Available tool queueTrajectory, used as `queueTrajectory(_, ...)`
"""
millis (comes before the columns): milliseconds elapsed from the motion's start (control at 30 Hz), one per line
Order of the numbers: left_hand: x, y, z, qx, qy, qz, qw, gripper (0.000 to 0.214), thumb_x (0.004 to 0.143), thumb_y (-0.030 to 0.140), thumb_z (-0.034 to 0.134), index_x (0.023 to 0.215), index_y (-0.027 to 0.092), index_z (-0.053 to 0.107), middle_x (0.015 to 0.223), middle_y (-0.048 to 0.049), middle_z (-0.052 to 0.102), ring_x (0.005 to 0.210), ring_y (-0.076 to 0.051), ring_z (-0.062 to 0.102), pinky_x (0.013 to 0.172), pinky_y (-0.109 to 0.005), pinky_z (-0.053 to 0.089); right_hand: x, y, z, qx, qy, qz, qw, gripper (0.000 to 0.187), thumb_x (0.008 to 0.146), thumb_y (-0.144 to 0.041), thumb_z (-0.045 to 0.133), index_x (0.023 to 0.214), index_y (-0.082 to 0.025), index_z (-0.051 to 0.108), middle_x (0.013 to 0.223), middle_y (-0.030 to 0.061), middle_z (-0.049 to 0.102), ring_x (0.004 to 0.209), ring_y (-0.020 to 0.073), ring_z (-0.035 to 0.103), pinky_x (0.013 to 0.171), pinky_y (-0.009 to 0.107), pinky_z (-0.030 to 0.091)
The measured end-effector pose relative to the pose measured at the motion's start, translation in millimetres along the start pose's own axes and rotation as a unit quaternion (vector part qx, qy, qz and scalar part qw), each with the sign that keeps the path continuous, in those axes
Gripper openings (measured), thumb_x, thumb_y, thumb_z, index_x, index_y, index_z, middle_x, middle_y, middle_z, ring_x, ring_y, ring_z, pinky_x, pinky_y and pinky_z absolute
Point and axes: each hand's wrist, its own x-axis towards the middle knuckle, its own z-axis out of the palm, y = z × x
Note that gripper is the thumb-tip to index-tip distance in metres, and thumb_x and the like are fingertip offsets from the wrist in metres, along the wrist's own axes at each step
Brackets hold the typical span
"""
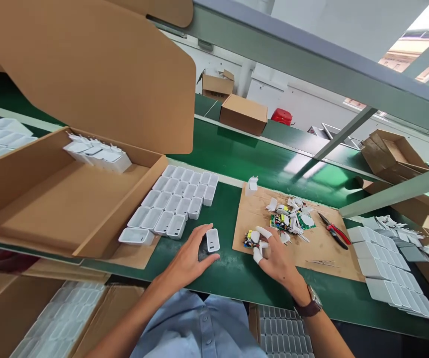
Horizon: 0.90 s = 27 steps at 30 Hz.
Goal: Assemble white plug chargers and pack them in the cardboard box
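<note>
My left hand (191,259) grips a small white charger shell (213,240) upright on the green table (221,273). My right hand (274,256), with white finger cots on two fingers, pinches a small circuit board with coloured parts (250,238) at the near left corner of a cardboard sheet (322,248). A heap of boards and white plastic parts (291,216) lies further back on that sheet. Rows of empty white shells (173,204) stand just left of my left hand.
A large open carton (50,209) with a few plugs (97,154) in its far corner lies at left. Red-handled cutters (334,231) and tweezers (320,262) rest on the sheet. White shells (389,273) lie at right. Trays sit below the table edge.
</note>
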Motion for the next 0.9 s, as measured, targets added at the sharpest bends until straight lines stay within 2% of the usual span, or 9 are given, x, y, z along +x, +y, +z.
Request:
queueTrajectory(133,-0.9,-4.2,5.5,-0.025,-0.004,-0.035,0.999,0.062,0.099,0.034,0.067,0.154,0.028,0.041,0.151,-0.0120,0.062,0.137,-0.029,0.064,0.115,-0.048,0.052,-0.1,9.8,-0.9,0.052,-0.012,0.036,0.998,0.049,0.091,-0.021,0.060,0.139,-0.026,0.056,0.133,0.0127,0.062,0.109,0.0254,0.071,0.094,0.045,0.065)
queueTrajectory(233,-1.7,-6.3,6.8,-0.030,-0.004,-0.029,0.999,0.059,0.100,0.036,0.067,0.153,0.028,0.043,0.151,-0.0117,0.061,0.138,-0.029,0.062,0.117,-0.047,0.050,-3.6,18.7,-0.4,0.098,-0.019,0.091,0.991,0.046,0.090,-0.029,0.065,0.135,-0.024,0.059,0.125,0.0116,0.069,0.100,0.0239,0.075,0.090,0.044,0.067)
queueTrajectory(300,-2.1,-7.1,6.8,-0.032,0.000,-0.015,0.999,0.060,0.100,0.036,0.067,0.155,0.029,0.042,0.152,-0.0112,0.060,0.139,-0.028,0.061,0.118,-0.045,0.050,-5.2,14.3,-1.0,0.086,0.000,0.100,0.991,0.045,0.090,-0.031,0.067,0.134,-0.023,0.060,0.120,0.0114,0.072,0.100,0.0255,0.076,0.092,0.047,0.067)
queueTrajectory(367,-2.3,-7.0,6.4,-0.033,0.005,0.003,0.999,0.060,0.101,0.034,0.066,0.157,0.030,0.042,0.153,-0.0104,0.059,0.140,-0.027,0.060,0.119,-0.043,0.049,-4.7,-0.9,-2.6,0.056,0.028,0.068,0.996,0.044,0.093,-0.029,0.066,0.136,-0.025,0.060,0.125,0.0125,0.071,0.106,0.0272,0.075,0.095,0.049,0.066)
queueTrajectory(433,-2.6,-5.9,5.8,-0.036,0.008,0.022,0.999,0.063,0.102,0.032,0.065,0.160,0.032,0.040,0.153,-0.0098,0.059,0.140,-0.027,0.060,0.119,-0.043,0.049,-2.0,-22.7,-3.9,0.045,0.046,0.005,0.998,0.046,0.096,-0.025,0.065,0.142,-0.027,0.057,0.131,0.0130,0.069,0.110,0.0266,0.074,0.093,0.045,0.067)
queueTrajectory(533,-3.5,-3.9,5.1,-0.049,0.016,0.047,0.998,0.072,0.102,0.027,0.065,0.164,0.034,0.031,0.150,-0.0099,0.062,0.137,-0.027,0.061,0.117,-0.046,0.051,3.4,-52.5,-2.1,0.052,0.034,-0.115,0.991,0.058,0.099,-0.015,0.062,0.154,-0.027,0.046,0.132,0.0135,0.070,0.108,0.0240,0.073,0.084,0.038,0.069)
queueTrajectory(633,-5.4,-3.0,4.7,-0.059,0.025,0.073,0.995,0.077,0.102,0.021,0.064,0.167,0.035,0.025,0.151,-0.0107,0.062,0.139,-0.028,0.059,0.116,-0.049,0.051,7.0,-64.7,3.7,0.001,0.015,-0.199,0.980,0.071,0.099,-0.006,0.059,0.163,-0.024,0.036,0.136,0.0172,0.068,0.118,0.0276,0.070,0.093,0.045,0.067)
queueTrajectory(733,-7.1,-3.0,4.2,-0.059,0.031,0.092,0.994,0.081,0.101,0.017,0.063,0.168,0.035,0.022,0.152,-0.0105,0.062,0.143,-0.028,0.056,0.118,-0.051,0.050,8.6,-63.7,7.9,-0.040,0.005,-0.222,0.974,0.078,0.098,-0.005,0.060,0.167,-0.024,0.030,0.140,0.0196,0.065,0.126,0.0307,0.067,0.097,0.049,0.065)
queueTrajectory(900,-7.5,-3.4,3.9,-0.055,0.037,0.107,0.992,0.084,0.099,0.013,0.062,0.169,0.035,0.021,0.153,-0.0093,0.062,0.144,-0.028,0.054,0.120,-0.051,0.049,12.9,-66.9,6.8,-0.031,-0.017,-0.228,0.973,0.079,0.098,-0.005,0.060,0.167,-0.023,0.028,0.138,0.0192,0.066,0.120,0.0296,0.069,0.094,0.048,0.066)
